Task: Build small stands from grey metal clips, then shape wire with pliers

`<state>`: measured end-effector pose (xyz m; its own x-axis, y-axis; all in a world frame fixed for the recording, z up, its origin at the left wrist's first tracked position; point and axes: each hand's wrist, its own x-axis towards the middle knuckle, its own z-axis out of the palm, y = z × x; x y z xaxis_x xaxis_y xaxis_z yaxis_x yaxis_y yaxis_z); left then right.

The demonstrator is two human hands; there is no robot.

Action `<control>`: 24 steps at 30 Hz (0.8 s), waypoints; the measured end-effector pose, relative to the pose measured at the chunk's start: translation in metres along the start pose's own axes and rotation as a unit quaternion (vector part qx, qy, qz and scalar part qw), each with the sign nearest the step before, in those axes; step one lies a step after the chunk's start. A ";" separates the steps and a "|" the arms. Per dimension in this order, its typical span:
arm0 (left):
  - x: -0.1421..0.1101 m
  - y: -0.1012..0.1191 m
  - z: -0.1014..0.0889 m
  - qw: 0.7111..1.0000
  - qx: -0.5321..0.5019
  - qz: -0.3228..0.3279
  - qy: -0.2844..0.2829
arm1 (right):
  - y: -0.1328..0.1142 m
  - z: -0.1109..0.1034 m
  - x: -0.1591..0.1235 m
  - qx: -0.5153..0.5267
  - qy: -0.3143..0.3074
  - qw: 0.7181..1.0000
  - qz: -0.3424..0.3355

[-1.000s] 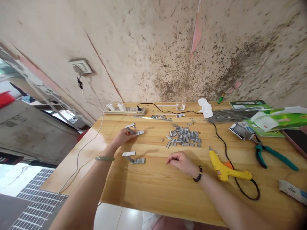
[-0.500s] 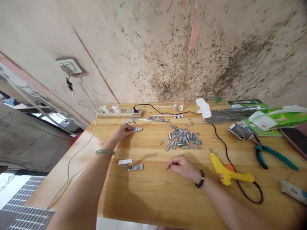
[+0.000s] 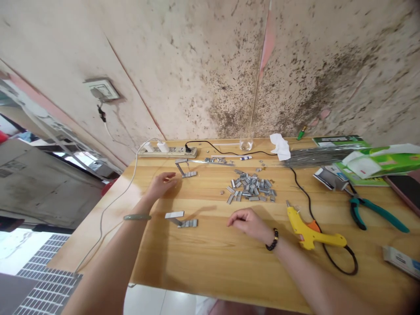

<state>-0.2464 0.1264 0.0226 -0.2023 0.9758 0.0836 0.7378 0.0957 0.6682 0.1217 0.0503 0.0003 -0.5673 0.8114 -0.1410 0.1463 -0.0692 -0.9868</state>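
Just left of the farther of two small grey C-shaped pieces is my left hand, fingers apart and holding nothing. That piece stands on the table, built of flat grey blocks. A matching nearer piece stands below it, with a flat top strip over a slanted upright. My right hand rests on the wood, fingers curled in with the thumb close; whether anything small is inside is hidden. Beyond it lies a loose pile of small grey blocks.
A yellow glue gun lies right of my right hand, its black cord looping behind. Farther right are teal-handled pliers, small boxes and a green tissue pack. A power strip and a clear cup stand along the wall.
My left hand has let go of the farther grey piece and drawn back left and slightly nearer. My right hand stays almost still. The view has shifted slightly.
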 end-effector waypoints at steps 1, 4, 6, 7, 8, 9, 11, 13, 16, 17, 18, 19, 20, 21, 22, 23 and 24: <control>-0.010 0.000 -0.005 1.000 0.007 -0.004 0.008 | 0.001 0.000 0.000 0.000 0.000 1.000 0.000; -0.045 -0.002 -0.019 0.999 0.036 0.004 0.019 | 0.001 0.000 0.000 -0.001 -0.002 1.000 0.002; -0.070 -0.004 -0.025 0.998 0.059 0.030 0.009 | 0.000 0.000 0.000 -0.004 -0.001 1.000 0.002; -0.082 -0.004 -0.026 0.997 0.069 0.038 0.000 | 0.000 0.001 0.000 -0.006 -0.001 1.000 0.002; -0.095 -0.004 -0.027 0.996 0.076 0.043 -0.018 | 0.000 0.001 0.000 -0.008 -0.001 1.000 0.002; -0.106 -0.003 -0.027 0.995 0.078 0.046 -0.034 | -0.001 0.001 -0.001 -0.010 0.000 1.000 0.001; -0.126 0.001 -0.025 0.993 0.078 0.055 -0.070 | -0.001 0.002 -0.001 -0.014 0.000 1.000 0.000; -0.139 0.008 -0.020 0.991 0.073 0.054 -0.102 | 0.000 0.003 -0.002 -0.021 0.000 1.000 -0.003; -0.147 0.017 -0.008 0.992 0.063 0.044 -0.102 | 0.001 0.003 -0.002 -0.030 0.001 1.000 -0.009; -0.147 0.019 -0.004 0.992 0.054 0.045 -0.101 | 0.002 0.004 -0.002 -0.032 0.002 0.999 -0.011; -0.146 0.020 -0.001 0.993 0.045 0.046 -0.099 | 0.002 0.004 -0.002 -0.034 0.003 0.999 -0.013; -0.145 0.019 0.003 0.993 0.037 0.047 -0.097 | 0.002 0.004 -0.001 -0.036 0.004 0.999 -0.014; -0.143 0.019 0.005 0.994 0.030 0.048 -0.098 | 0.003 0.004 -0.001 -0.037 0.004 0.999 -0.015; -0.141 0.018 0.008 0.994 0.023 0.051 -0.099 | 0.003 0.004 -0.001 -0.037 0.005 0.999 -0.016; -0.140 0.016 0.010 0.993 0.015 0.056 -0.105 | 0.003 0.004 -0.001 -0.037 0.005 0.999 -0.017; -0.138 0.015 0.011 0.992 0.008 0.062 -0.110 | 0.003 0.004 0.000 -0.037 0.006 0.999 -0.018; -0.137 0.015 0.012 0.991 0.001 0.067 -0.115 | 0.003 0.004 0.000 -0.036 0.006 0.999 -0.019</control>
<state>-0.2002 -0.0039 0.0121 0.0495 0.9988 -0.0004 0.7493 -0.0369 0.6612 0.1192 0.0477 -0.0027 -0.5646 0.8190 -0.1023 0.1834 0.0036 -0.9830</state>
